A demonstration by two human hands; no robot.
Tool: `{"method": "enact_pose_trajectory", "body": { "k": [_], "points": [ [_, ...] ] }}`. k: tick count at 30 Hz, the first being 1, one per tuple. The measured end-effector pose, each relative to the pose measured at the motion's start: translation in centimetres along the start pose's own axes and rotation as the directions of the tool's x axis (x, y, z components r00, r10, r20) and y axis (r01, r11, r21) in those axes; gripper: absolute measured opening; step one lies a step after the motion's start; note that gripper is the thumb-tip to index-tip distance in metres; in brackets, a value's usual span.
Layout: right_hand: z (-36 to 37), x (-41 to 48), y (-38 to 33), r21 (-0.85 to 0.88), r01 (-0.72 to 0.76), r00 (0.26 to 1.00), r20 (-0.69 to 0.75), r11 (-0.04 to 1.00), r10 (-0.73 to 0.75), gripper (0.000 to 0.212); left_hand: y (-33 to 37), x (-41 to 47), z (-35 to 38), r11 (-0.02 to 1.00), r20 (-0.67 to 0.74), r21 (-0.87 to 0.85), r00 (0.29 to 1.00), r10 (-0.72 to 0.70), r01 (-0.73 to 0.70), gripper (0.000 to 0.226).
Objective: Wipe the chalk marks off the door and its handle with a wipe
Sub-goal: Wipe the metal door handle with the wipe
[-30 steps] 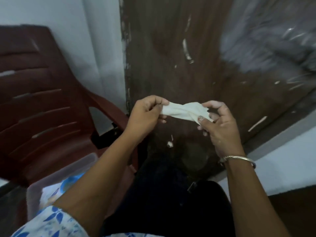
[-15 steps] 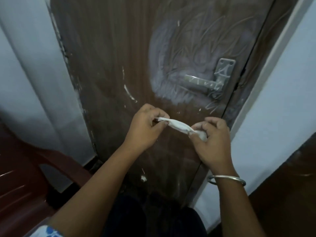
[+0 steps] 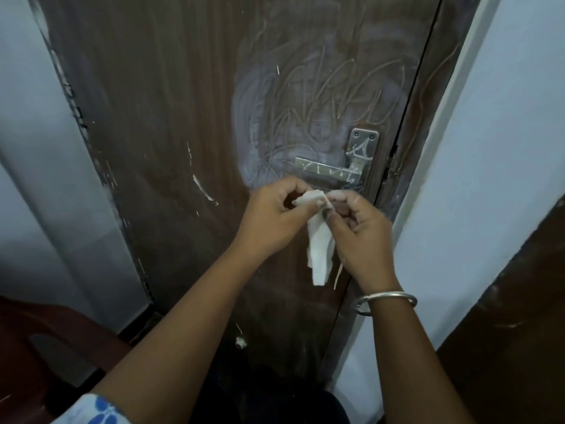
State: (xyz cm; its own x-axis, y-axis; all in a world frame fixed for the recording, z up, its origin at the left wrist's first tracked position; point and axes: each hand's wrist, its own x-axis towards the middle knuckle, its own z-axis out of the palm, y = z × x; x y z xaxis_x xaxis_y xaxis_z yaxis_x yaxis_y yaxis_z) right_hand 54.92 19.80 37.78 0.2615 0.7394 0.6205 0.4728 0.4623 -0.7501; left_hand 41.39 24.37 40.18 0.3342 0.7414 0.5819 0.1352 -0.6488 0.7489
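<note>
A dark brown door (image 3: 171, 123) fills the middle of the view, with a smeared patch of white chalk scribbles (image 3: 308, 117) above and left of its metal handle (image 3: 330, 170). The handle and its plate (image 3: 363, 148) also carry chalk strokes. Just below the handle, my left hand (image 3: 272, 218) and my right hand (image 3: 360, 237) both pinch the top of a white wipe (image 3: 319, 252). The wipe hangs down between them, folded and slightly soiled near the top.
A dark red plastic chair (image 3: 36, 341) stands at the lower left. White walls (image 3: 495, 123) flank the door frame on both sides. A second brown panel (image 3: 519, 316) sits at the lower right. A silver bangle (image 3: 385, 299) circles my right wrist.
The view has risen from the chair towards the handle. The wipe, first stretched sideways between my hands, now hangs down from my fingertips, and both hands are higher and closer to the handle.
</note>
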Motion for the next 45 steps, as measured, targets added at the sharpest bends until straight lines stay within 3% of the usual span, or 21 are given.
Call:
{"method": "enact_pose_trajectory", "body": {
  "k": [3,8,13,15,17,19,25,32,37,40,42,45],
  "points": [
    [0.5,0.3,-0.2,0.073,-0.013,0.999,-0.050,0.997,0.016,0.038,-0.3,-0.3,0.2,0.988,-0.008,-0.134,0.997,-0.083,0.081,0.026],
    [1.9,0.5,-0.2,0.212,-0.094,0.992,-0.062,0.973,0.109,0.034,-1.3,-1.2,0.4,0.957,0.032,-0.211,0.980,-0.196,0.198,0.007],
    [2.8,-0.1,0.0,0.404,-0.212,0.976,0.045,0.890,0.212,0.022,-2.0,-1.3,-0.5,0.942,-0.039,-0.223,0.963,-0.266,0.251,0.029],
    [3.0,-0.3,0.2,0.437,-0.250,0.967,0.063,0.864,0.248,0.032,-2.2,-1.2,-0.7,0.944,-0.057,-0.206,0.960,-0.274,0.257,0.035],
    [2.9,-0.3,0.3,0.452,-0.291,0.953,0.062,0.843,0.296,0.039,-2.4,-1.1,-0.7,0.948,-0.066,-0.190,0.960,-0.274,0.257,0.037],
    [2.6,-0.1,0.2,0.461,-0.309,0.948,0.075,0.832,0.310,0.028,-2.6,-1.1,-0.7,0.945,-0.070,-0.187,0.956,-0.285,0.268,0.030],
    [2.3,-0.2,0.0,0.321,-0.254,0.967,0.065,0.912,0.247,0.028,-2.3,-1.6,-0.6,0.928,-0.030,-0.261,0.959,-0.282,0.265,0.006],
    [2.6,-0.8,-1.1,0.268,-0.159,0.987,0.023,0.950,0.158,0.033,-0.7,-2.4,-0.8,0.834,0.018,-0.467,0.947,-0.322,0.293,0.019],
    [2.3,-1.7,-2.3,0.347,-0.180,0.979,-0.033,0.920,0.203,0.032,0.5,-3.0,-1.5,0.742,0.046,-0.595,0.935,-0.353,0.309,0.025],
    [1.9,-2.3,-3.0,0.437,-0.222,0.964,-0.034,0.872,0.263,0.023,1.2,-3.3,-1.4,0.815,-0.015,-0.517,0.949,-0.315,0.262,0.020],
    [1.5,-2.4,-3.4,0.416,-0.223,0.962,-0.052,0.881,0.268,0.017,1.5,-3.4,-1.2,0.862,-0.059,-0.460,0.962,-0.268,0.212,0.031],
    [1.0,-2.4,-3.6,0.398,-0.282,0.954,0.017,0.873,0.300,0.032,1.7,-3.5,-1.0,0.874,-0.086,-0.459,0.971,-0.225,0.161,0.044]
  ]
}}
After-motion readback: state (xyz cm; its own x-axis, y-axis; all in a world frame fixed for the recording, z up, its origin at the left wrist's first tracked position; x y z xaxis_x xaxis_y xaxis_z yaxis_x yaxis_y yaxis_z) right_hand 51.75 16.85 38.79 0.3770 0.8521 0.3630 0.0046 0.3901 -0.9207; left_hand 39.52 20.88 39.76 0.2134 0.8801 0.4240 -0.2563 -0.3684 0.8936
